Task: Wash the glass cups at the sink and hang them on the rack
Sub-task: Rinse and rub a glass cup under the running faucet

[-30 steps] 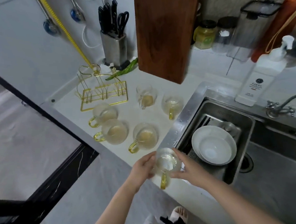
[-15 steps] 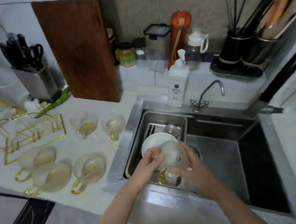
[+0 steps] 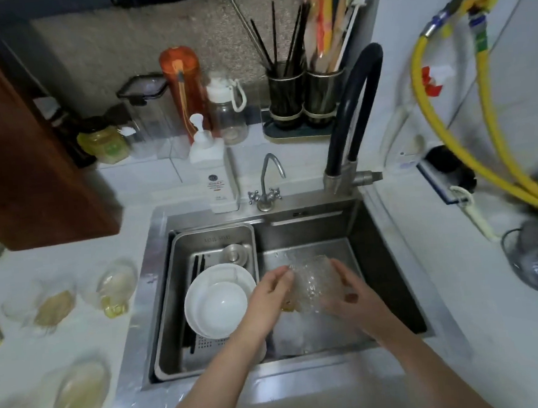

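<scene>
Step in hand, by judgement: first wash. Glass cup (image 3: 314, 285) over the sink (image 3: 390, 278), clamped between left hand (image 3: 269, 294) and right hand (image 3: 352, 295). Next: water from the faucet (image 3: 352, 115) at 12 o'clock. Sink tray (image 3: 212, 236) at 9 o'clock holds white bowls (image 3: 218, 301). Counter cups (image 3: 114, 286), 9 o'clock, hold yellowish dregs.

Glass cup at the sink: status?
Left hand and right hand both gripping the glass cup, held over the sink basin. No water running. White bowls sit in the tray alongside, not blocking.
</scene>
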Available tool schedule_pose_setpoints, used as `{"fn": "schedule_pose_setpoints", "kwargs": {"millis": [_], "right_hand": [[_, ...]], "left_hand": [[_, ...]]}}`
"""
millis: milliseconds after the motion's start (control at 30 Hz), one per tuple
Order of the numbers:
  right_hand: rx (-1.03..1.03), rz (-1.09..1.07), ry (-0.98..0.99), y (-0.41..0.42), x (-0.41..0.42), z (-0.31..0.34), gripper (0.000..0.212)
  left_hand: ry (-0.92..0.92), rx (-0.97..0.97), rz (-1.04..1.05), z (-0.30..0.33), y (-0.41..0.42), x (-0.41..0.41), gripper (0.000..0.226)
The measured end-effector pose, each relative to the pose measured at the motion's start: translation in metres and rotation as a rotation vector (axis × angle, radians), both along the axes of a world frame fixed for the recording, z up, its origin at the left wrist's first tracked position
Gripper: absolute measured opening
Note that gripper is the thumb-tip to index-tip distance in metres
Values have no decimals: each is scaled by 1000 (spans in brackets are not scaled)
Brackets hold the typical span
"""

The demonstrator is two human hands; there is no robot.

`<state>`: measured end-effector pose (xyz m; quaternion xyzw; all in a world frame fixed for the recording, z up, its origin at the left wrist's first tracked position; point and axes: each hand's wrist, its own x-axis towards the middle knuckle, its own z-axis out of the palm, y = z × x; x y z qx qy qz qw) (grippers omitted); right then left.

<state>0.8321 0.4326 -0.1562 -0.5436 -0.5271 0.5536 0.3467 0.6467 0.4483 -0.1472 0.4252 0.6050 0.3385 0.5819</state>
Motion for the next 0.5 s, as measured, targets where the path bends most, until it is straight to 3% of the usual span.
{"fn": "schedule_pose_setpoints", "kwargs": {"millis": [100, 233, 367, 500], "right_hand": [[29, -63, 72, 4, 7, -4, 55], [46, -160, 116, 14, 9, -7, 56], [64, -56, 79, 24, 20, -6, 57], [89, -85, 71, 34, 23, -4, 35]], "left_hand": [[-29, -15, 14, 4, 11, 13, 32], [-28, 30, 81, 9, 20, 26, 29], [-4, -93, 78, 22, 32, 28, 34], [17, -140, 68, 27, 39, 30, 49]]}}
